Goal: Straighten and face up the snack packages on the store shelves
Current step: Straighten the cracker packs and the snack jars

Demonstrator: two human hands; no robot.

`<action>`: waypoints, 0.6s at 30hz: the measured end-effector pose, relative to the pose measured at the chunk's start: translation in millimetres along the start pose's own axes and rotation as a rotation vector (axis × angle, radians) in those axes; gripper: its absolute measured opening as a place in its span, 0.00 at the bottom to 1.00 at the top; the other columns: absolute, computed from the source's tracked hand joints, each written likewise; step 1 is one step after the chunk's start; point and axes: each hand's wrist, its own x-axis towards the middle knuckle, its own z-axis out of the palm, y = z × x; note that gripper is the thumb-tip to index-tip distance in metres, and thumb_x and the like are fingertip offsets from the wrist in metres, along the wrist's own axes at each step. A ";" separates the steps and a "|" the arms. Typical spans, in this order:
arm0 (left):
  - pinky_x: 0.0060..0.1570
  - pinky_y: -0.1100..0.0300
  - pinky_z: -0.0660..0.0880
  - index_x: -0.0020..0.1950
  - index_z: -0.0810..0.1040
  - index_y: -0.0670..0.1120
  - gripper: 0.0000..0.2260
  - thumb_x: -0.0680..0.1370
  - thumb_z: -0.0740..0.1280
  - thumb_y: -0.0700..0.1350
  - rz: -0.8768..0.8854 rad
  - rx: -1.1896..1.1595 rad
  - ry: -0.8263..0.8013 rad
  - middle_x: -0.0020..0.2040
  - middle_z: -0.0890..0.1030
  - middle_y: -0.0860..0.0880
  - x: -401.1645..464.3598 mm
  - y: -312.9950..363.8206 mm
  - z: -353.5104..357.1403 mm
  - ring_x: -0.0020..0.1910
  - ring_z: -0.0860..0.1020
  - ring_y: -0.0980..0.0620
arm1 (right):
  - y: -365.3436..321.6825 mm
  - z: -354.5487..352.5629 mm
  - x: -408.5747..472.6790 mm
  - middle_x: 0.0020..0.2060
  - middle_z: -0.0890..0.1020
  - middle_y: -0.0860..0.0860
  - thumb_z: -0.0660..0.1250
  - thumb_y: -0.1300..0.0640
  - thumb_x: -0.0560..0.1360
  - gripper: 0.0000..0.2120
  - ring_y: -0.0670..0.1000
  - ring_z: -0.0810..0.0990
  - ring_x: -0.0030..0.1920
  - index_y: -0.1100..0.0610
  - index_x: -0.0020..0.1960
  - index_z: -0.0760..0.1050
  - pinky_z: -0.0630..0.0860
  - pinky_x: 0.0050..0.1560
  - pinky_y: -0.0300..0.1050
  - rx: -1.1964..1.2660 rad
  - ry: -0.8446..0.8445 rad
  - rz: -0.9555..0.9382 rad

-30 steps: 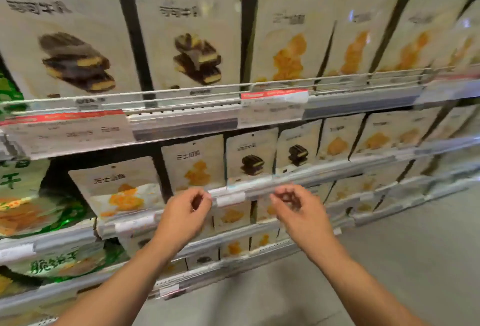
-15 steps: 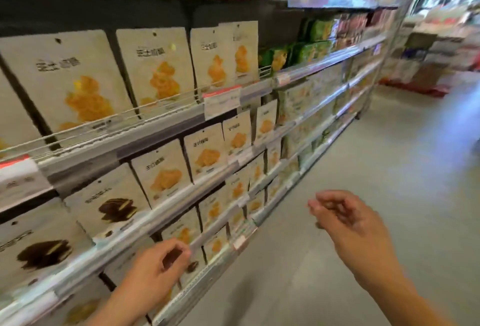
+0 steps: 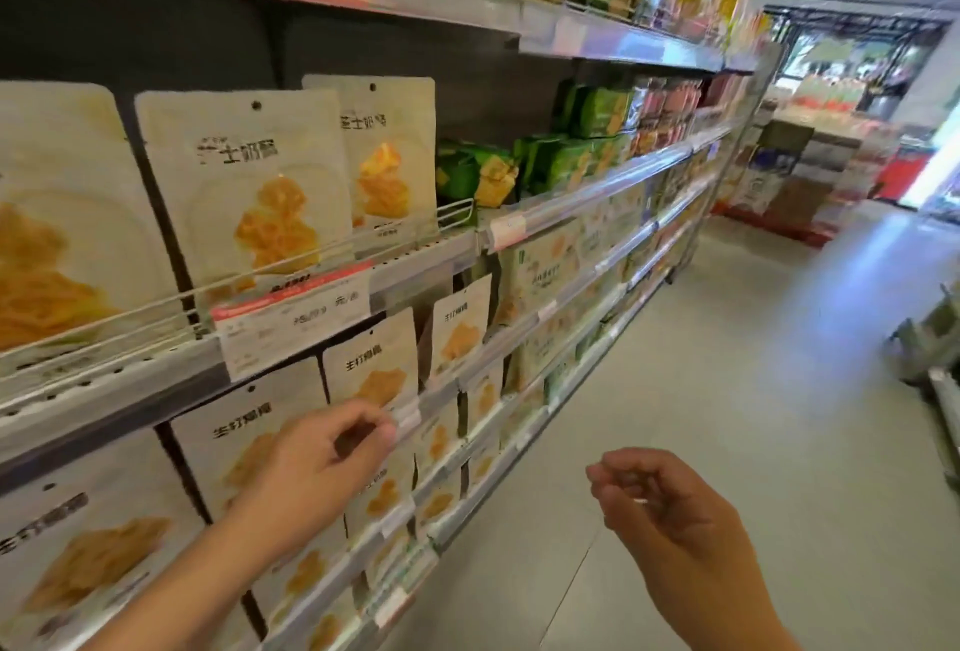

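- Snack package (image 3: 371, 364), cream with a golden pastry print, stands upright just above your left hand (image 3: 317, 468), whose curled fingertips (image 3: 382, 429) touch its lower edge.
- Your right hand (image 3: 670, 510) hangs loosely curled, holding nothing.

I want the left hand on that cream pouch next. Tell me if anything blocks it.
Nothing visible blocks it. The left hand is already at the shelf rail, its fingertips at the lower edge of the cream pouch. The right hand hangs over the aisle, holding nothing.
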 end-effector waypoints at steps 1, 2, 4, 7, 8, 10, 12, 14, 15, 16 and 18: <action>0.40 0.65 0.78 0.47 0.78 0.66 0.05 0.75 0.65 0.55 0.029 -0.014 -0.021 0.43 0.82 0.63 22.6 10.3 8.2 0.42 0.80 0.61 | 5.2 -1.8 14.3 0.45 0.86 0.47 0.72 0.62 0.72 0.16 0.48 0.83 0.42 0.40 0.49 0.80 0.82 0.44 0.49 -0.010 -0.011 0.003; 0.41 0.65 0.79 0.47 0.78 0.67 0.05 0.75 0.65 0.56 0.054 -0.023 -0.041 0.44 0.82 0.63 43.4 19.9 16.3 0.43 0.80 0.61 | 11.0 -4.7 28.7 0.45 0.86 0.46 0.72 0.61 0.72 0.16 0.48 0.84 0.43 0.40 0.49 0.80 0.82 0.44 0.49 -0.012 -0.016 0.013; 0.42 0.64 0.79 0.47 0.78 0.65 0.04 0.76 0.65 0.56 0.094 -0.050 -0.062 0.44 0.82 0.62 80.6 37.1 31.4 0.43 0.80 0.59 | 20.5 -11.0 58.8 0.45 0.86 0.46 0.72 0.60 0.73 0.15 0.48 0.84 0.44 0.40 0.50 0.80 0.82 0.45 0.53 0.000 -0.020 0.027; 0.41 0.69 0.75 0.44 0.80 0.63 0.04 0.76 0.65 0.54 0.124 -0.065 -0.060 0.44 0.81 0.63 129.3 55.3 53.6 0.43 0.79 0.62 | 29.4 -18.4 110.8 0.46 0.86 0.45 0.71 0.56 0.73 0.12 0.47 0.84 0.45 0.39 0.51 0.79 0.82 0.45 0.51 0.001 -0.045 -0.002; 0.41 0.71 0.74 0.44 0.80 0.62 0.05 0.76 0.65 0.53 0.124 -0.069 -0.057 0.43 0.81 0.63 143.8 58.7 61.4 0.43 0.79 0.63 | 33.3 -20.6 130.4 0.46 0.86 0.44 0.71 0.56 0.73 0.12 0.46 0.84 0.45 0.39 0.50 0.79 0.82 0.44 0.48 0.006 -0.058 -0.023; 0.40 0.71 0.74 0.45 0.80 0.62 0.04 0.76 0.65 0.54 0.110 -0.092 -0.051 0.43 0.81 0.63 167.8 63.3 77.4 0.43 0.79 0.63 | 41.0 -23.8 171.8 0.45 0.85 0.44 0.71 0.58 0.73 0.13 0.45 0.83 0.45 0.40 0.49 0.80 0.81 0.43 0.43 0.024 -0.101 -0.068; 0.41 0.70 0.74 0.47 0.79 0.64 0.05 0.75 0.64 0.56 0.088 -0.103 -0.029 0.43 0.81 0.63 189.5 68.6 90.7 0.44 0.79 0.62 | 46.9 -25.9 216.4 0.45 0.85 0.44 0.71 0.60 0.74 0.13 0.44 0.83 0.45 0.40 0.48 0.80 0.81 0.42 0.38 0.044 -0.162 -0.116; 0.40 0.68 0.74 0.47 0.79 0.65 0.05 0.75 0.64 0.57 0.056 -0.092 0.018 0.43 0.81 0.63 210.9 73.5 100.5 0.44 0.79 0.62 | 51.5 -27.0 262.3 0.44 0.85 0.43 0.71 0.62 0.74 0.15 0.42 0.83 0.45 0.41 0.47 0.80 0.79 0.41 0.33 0.057 -0.231 -0.173; 0.40 0.68 0.74 0.48 0.78 0.65 0.05 0.75 0.64 0.56 0.030 -0.077 0.053 0.44 0.81 0.63 220.5 75.7 103.8 0.44 0.79 0.62 | 52.4 -26.9 284.7 0.44 0.84 0.43 0.71 0.63 0.74 0.14 0.42 0.82 0.45 0.42 0.47 0.80 0.78 0.41 0.32 0.058 -0.274 -0.207; 0.39 0.68 0.75 0.48 0.78 0.65 0.05 0.76 0.64 0.56 0.001 -0.058 0.096 0.44 0.81 0.63 229.6 78.0 105.6 0.44 0.79 0.62 | 51.9 -26.0 307.2 0.45 0.84 0.42 0.70 0.62 0.74 0.14 0.42 0.82 0.46 0.42 0.47 0.79 0.77 0.42 0.31 0.052 -0.318 -0.241; 0.39 0.68 0.76 0.48 0.78 0.65 0.05 0.77 0.65 0.54 -0.060 -0.024 0.181 0.44 0.82 0.62 244.9 83.5 106.5 0.44 0.80 0.61 | 48.1 -22.4 349.9 0.45 0.83 0.41 0.70 0.61 0.74 0.12 0.42 0.82 0.47 0.42 0.47 0.79 0.77 0.43 0.31 0.054 -0.391 -0.289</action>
